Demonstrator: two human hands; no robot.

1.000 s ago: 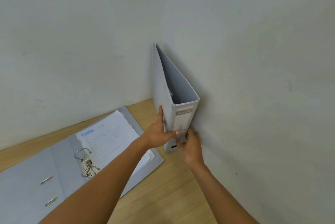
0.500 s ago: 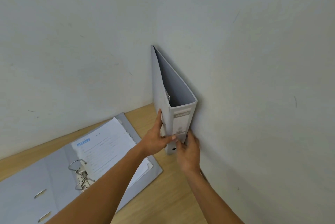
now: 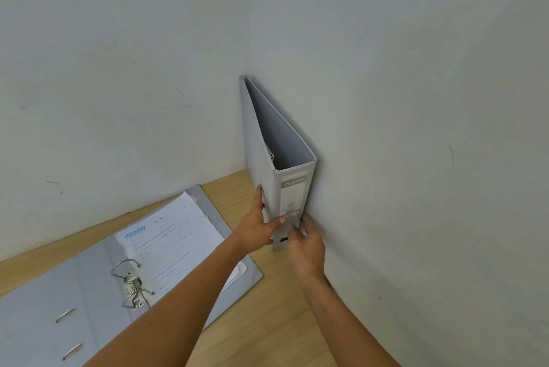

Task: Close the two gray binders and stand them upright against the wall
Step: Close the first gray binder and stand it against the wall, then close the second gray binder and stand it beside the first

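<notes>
Two gray binders are showing in my head view, and only one of them is closed. I am seeing the closed binder [image 3: 269, 158] standing upright on the wooden table [image 3: 267, 322], tucked into the corner with its right cover lying against the right-hand wall [image 3: 430, 158] and its labelled spine facing me. From above I am looking down between its covers, which are spreading apart toward the spine.

My left hand [image 3: 257, 231] is clasping the binder low down, thumb stretching up the left cover and fingertips curling onto the spine. My right hand [image 3: 306, 249] is pinching the lower right edge of the spine, fingers bent and sitting just beside the wall; how far they are wrapping behind the cover I cannot tell.

To the left, the open binder [image 3: 74, 292] is lying flat on the table near the back wall, its metal ring mechanism [image 3: 132, 285] standing unclasped in the middle. A stack of printed pages [image 3: 172, 241] is resting on its right cover, partly hidden beneath my left forearm. It is sitting near the upright one without touching it.
</notes>
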